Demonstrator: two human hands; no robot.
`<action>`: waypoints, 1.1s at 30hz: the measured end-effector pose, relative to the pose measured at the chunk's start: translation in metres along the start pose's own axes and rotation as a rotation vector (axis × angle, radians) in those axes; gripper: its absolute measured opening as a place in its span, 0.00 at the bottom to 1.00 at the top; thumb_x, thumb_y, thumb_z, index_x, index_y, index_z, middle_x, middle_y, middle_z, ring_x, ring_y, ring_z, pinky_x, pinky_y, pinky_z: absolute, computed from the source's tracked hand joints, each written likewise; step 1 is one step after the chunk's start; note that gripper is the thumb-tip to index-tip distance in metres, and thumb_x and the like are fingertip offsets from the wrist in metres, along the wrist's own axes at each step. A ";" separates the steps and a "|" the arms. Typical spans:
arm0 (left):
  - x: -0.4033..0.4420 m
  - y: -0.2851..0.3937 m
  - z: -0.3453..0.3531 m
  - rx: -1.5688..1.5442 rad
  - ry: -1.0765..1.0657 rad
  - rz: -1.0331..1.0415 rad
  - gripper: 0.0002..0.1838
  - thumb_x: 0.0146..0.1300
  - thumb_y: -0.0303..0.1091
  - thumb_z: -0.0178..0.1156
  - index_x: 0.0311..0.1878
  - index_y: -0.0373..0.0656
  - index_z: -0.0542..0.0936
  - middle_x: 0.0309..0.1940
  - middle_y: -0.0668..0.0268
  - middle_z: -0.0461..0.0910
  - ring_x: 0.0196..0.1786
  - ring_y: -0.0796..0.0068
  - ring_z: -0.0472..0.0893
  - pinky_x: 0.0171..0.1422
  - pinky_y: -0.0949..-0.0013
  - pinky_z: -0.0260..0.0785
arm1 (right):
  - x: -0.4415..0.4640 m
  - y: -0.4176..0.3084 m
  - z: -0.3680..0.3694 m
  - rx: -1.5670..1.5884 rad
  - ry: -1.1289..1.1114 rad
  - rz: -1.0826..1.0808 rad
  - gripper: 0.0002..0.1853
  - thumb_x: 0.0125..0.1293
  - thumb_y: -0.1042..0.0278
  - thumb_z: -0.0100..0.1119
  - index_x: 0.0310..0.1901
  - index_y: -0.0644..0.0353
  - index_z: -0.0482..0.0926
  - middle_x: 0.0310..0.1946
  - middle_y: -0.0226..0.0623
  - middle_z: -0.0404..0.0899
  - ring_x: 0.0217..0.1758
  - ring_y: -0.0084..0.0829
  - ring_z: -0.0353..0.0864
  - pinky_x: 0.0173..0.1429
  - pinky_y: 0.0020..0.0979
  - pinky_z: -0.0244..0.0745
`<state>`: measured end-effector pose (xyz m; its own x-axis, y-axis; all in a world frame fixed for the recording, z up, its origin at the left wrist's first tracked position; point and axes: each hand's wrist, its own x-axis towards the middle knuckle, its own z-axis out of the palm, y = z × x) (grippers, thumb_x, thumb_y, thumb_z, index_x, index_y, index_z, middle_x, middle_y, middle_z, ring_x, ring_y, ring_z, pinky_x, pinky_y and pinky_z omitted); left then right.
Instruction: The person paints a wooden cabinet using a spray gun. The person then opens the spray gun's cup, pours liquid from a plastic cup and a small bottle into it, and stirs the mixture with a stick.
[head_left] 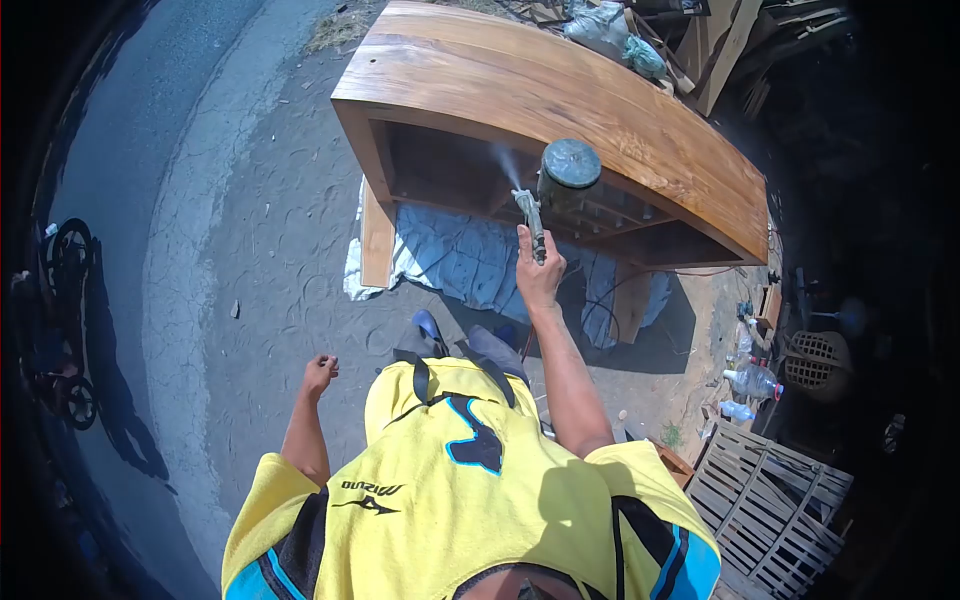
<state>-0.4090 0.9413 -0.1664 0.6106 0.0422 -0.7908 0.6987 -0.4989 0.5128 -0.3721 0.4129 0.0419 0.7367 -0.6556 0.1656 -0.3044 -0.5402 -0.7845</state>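
Observation:
My right hand [540,272] is wrapped round the handle of a spray gun [529,208], held upright before the open front of a wooden cabinet [560,95]. A round-lidded cup [571,165] sits beside the gun's body. Pale mist leaves the nozzle toward the cabinet's dark inside. The cabinet has a glossy brown top with visible grain and stands on wooden legs [377,240]. Low at my left side, my left hand [320,372] hangs away from the cabinet with its fingers curled; whether anything is in them is hidden.
A pale cloth [450,255] lies on the ground under the cabinet. To the right are plastic bottles [752,382], a woven basket [817,360] and a slatted crate [768,500]. Scrap wood [728,55] is piled behind. A motorcycle [72,330] stands on the road at left.

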 end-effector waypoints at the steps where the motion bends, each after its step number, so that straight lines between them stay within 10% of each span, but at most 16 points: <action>1: -0.007 -0.003 0.002 -0.017 0.011 -0.006 0.17 0.76 0.40 0.65 0.55 0.33 0.82 0.39 0.59 0.87 0.39 0.71 0.86 0.45 0.66 0.80 | 0.000 -0.008 0.010 0.011 -0.030 0.012 0.28 0.77 0.42 0.62 0.34 0.65 0.78 0.19 0.52 0.76 0.26 0.59 0.81 0.33 0.50 0.71; 11: -0.042 -0.050 0.011 -0.126 0.005 -0.182 0.17 0.74 0.41 0.68 0.53 0.35 0.83 0.38 0.62 0.87 0.37 0.74 0.86 0.43 0.69 0.79 | 0.014 -0.079 0.119 -0.082 -0.388 -0.012 0.29 0.79 0.42 0.60 0.43 0.67 0.86 0.26 0.57 0.82 0.33 0.60 0.84 0.38 0.50 0.76; 13: -0.043 -0.047 0.012 -0.155 0.017 -0.190 0.17 0.74 0.41 0.68 0.53 0.34 0.83 0.38 0.61 0.87 0.37 0.74 0.85 0.43 0.69 0.80 | 0.016 -0.092 0.146 0.076 -0.059 -0.370 0.27 0.78 0.43 0.62 0.39 0.66 0.82 0.25 0.53 0.80 0.29 0.59 0.83 0.33 0.48 0.73; 20: -0.044 -0.044 0.016 -0.308 0.090 -0.101 0.16 0.76 0.38 0.65 0.54 0.33 0.83 0.40 0.59 0.87 0.39 0.75 0.85 0.48 0.71 0.81 | 0.029 -0.126 0.186 0.202 -0.093 -0.445 0.24 0.77 0.44 0.64 0.40 0.63 0.81 0.24 0.50 0.80 0.27 0.54 0.82 0.32 0.47 0.74; 27: -0.066 -0.037 0.039 -0.166 0.104 -0.022 0.17 0.76 0.40 0.65 0.55 0.34 0.83 0.41 0.61 0.88 0.43 0.71 0.86 0.52 0.67 0.79 | 0.022 -0.070 0.240 0.069 -0.274 -0.150 0.32 0.77 0.37 0.60 0.37 0.67 0.84 0.24 0.53 0.81 0.28 0.56 0.82 0.36 0.49 0.74; 33: -0.063 0.011 -0.008 -0.084 0.086 -0.070 0.34 0.76 0.52 0.63 0.75 0.43 0.70 0.64 0.46 0.82 0.64 0.55 0.82 0.69 0.56 0.73 | -0.008 -0.045 0.298 0.107 -0.114 -0.089 0.29 0.77 0.40 0.61 0.38 0.66 0.84 0.22 0.53 0.80 0.28 0.57 0.82 0.36 0.50 0.73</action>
<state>-0.4363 0.9404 -0.1083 0.5860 0.1500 -0.7963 0.7676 -0.4176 0.4862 -0.1841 0.5995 -0.1028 0.8234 -0.5404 0.1729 -0.1736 -0.5300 -0.8300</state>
